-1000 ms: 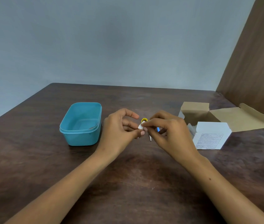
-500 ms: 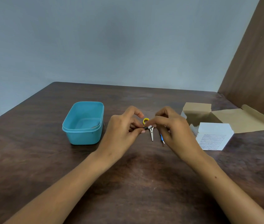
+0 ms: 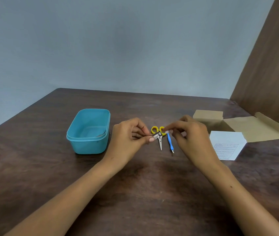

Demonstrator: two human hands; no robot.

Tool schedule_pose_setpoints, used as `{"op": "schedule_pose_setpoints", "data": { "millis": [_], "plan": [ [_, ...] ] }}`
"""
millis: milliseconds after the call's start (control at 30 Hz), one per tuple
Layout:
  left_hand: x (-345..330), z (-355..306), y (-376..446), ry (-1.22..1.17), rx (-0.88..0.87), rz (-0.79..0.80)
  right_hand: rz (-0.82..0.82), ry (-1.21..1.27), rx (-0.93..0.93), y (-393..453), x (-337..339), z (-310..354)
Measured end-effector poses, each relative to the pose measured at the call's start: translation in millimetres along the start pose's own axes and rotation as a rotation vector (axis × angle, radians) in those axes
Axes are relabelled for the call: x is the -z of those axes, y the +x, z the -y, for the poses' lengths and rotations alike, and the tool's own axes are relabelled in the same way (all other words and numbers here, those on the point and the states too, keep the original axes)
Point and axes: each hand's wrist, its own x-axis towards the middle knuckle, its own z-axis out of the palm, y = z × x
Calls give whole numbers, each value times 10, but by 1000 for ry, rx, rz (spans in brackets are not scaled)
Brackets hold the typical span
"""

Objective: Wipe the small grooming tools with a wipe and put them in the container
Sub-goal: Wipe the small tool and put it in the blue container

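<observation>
Pinching a silver nail clipper [image 3: 157, 135] between thumb and fingers, the left hand [image 3: 130, 138] hovers mid-table; the right hand [image 3: 190, 135] nips a small white wipe [image 3: 167, 132] just beside it. Under them lie yellow-handled scissors [image 3: 159, 137] and a blue cuticle tool [image 3: 170, 142]. Bare table [image 3: 144, 193] spreads toward the near edge. Left stands the teal container [image 3: 88, 132]; right, an open box [image 3: 227, 143].

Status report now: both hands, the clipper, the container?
Left hand pinches nail clipper. Right hand holds small wipe. Teal container open, path clear.
</observation>
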Motion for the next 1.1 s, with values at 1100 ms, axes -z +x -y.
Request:
{"op": "schedule_pose_setpoints", "data": {
  "millis": [1100],
  "plan": [
    [30,-133,-48,-434,375,129,-152,200,94,-100,-93,173]
  ]
}}
